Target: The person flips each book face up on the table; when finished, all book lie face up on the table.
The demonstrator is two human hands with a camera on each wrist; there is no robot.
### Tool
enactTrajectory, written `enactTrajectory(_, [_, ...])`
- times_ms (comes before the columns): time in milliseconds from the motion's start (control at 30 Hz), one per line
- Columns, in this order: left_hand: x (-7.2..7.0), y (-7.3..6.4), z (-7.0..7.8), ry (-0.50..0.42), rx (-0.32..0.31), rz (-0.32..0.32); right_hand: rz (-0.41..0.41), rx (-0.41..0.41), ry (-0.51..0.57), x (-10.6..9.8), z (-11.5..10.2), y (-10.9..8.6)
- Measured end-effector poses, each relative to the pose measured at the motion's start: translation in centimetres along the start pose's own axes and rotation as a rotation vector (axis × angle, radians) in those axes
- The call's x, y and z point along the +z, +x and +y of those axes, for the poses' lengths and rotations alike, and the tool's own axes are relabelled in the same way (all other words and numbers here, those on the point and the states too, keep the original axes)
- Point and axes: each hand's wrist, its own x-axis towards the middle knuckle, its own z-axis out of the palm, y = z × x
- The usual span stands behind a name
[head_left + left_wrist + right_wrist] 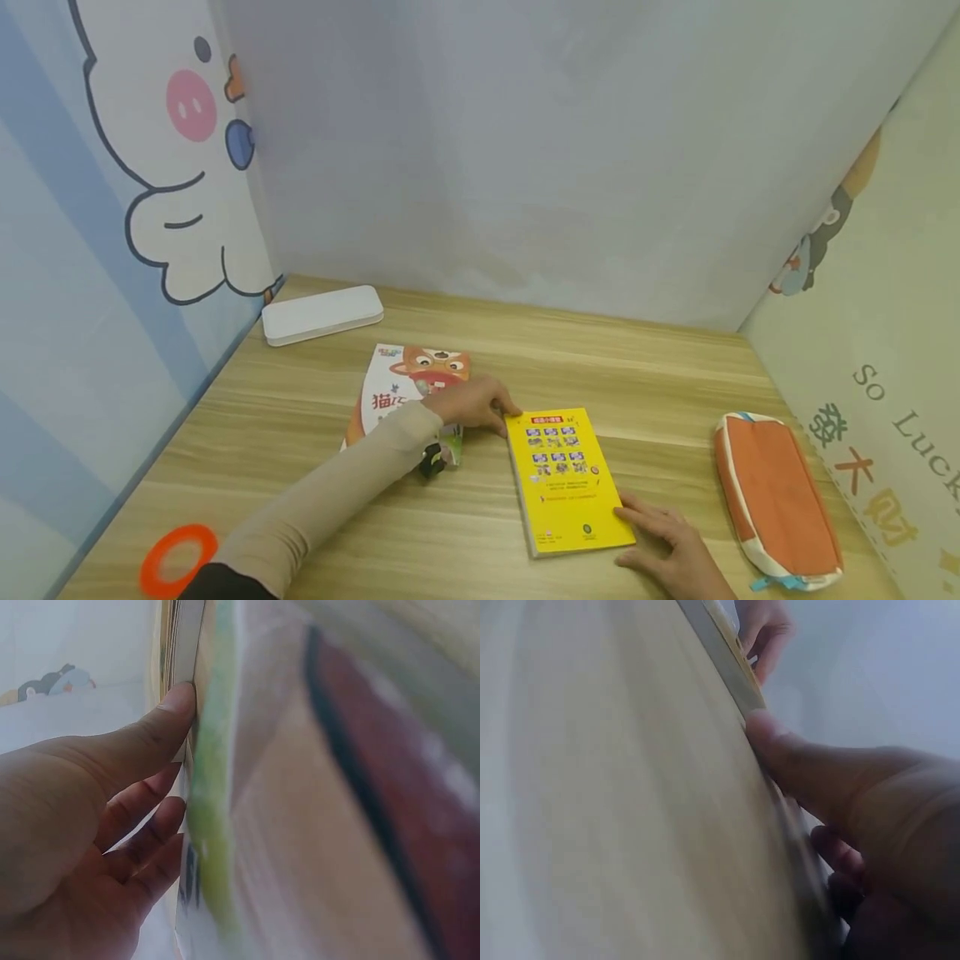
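Observation:
A yellow book (566, 483), its cover printed with small pictures, lies flat on the table in the head view. My left hand (474, 403) touches the book's far left corner; in the left wrist view its thumb (177, 701) rests against the page edges, with the other fingers loosely bent. At the near right edge, my right hand (671, 542) touches the book with thumb and fingers spread apart. The right thumb (769, 735) meets the book's side in the right wrist view. Beneath my left wrist lies a picture book (408, 379) with a cartoon animal cover, partly hidden.
A white flat case (324, 315) stands at the table's far left corner. To the right lies an orange pencil case (780, 496) with white trim. An orange ring (153, 568), probably a tape roll, sits near left. Printed walls border the wooden table (660, 367).

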Motion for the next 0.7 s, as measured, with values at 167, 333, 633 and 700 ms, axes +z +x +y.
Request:
enactTrajectory(167, [0.02,-0.03,0.12,-0.002,0.000,0.004,0.011,-0.054,-0.061,0.21,0.26,-0.05])
enactTrajectory(333, [0.18,-0.44,0.36,-0.029,0.005,0.003,0.029,-0.022,-0.050,0.50,0.34,-0.20])
enactTrajectory(633, [0.23,-0.37,0.22,-0.014,-0.006,0.013,0.111,-0.022,0.009,0.18,-0.30,-0.13])
enactTrajectory(700, [0.19,-0.42,0.27,-0.012,-0.004,0.014,0.126,0.017,0.022,0.03,-0.48,-0.06])
